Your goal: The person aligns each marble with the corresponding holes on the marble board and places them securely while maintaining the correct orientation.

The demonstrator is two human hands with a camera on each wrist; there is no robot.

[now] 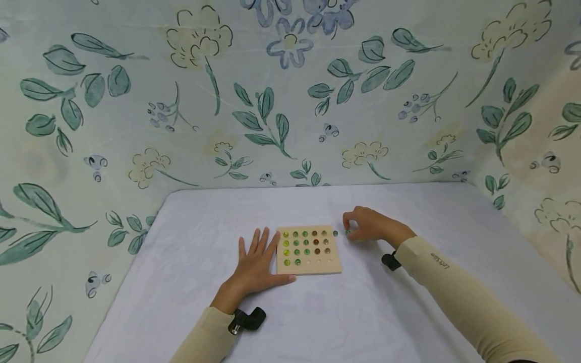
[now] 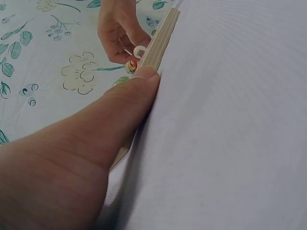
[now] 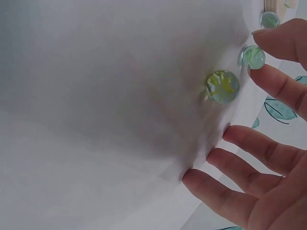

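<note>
A light wooden board with rows of round hollows lies on the table, most hollows holding yellow-green, green, brown or clear marbles. Three hollows in its near row hold none. My left hand lies spread at the board's left side, its thumb on the near edge. Right of the board, my right hand has thumb and index finger around a green marble, pinching it at the tabletop. Its other fingers are loosely extended. Another green marble sits beside the board's right edge. Near my fingertips lies a yellow-streaked marble.
A white cloth covers the table. Behind it and at both sides hangs a fabric with leaves and flowers. Dark wrist cameras sit on the left wrist and right wrist.
</note>
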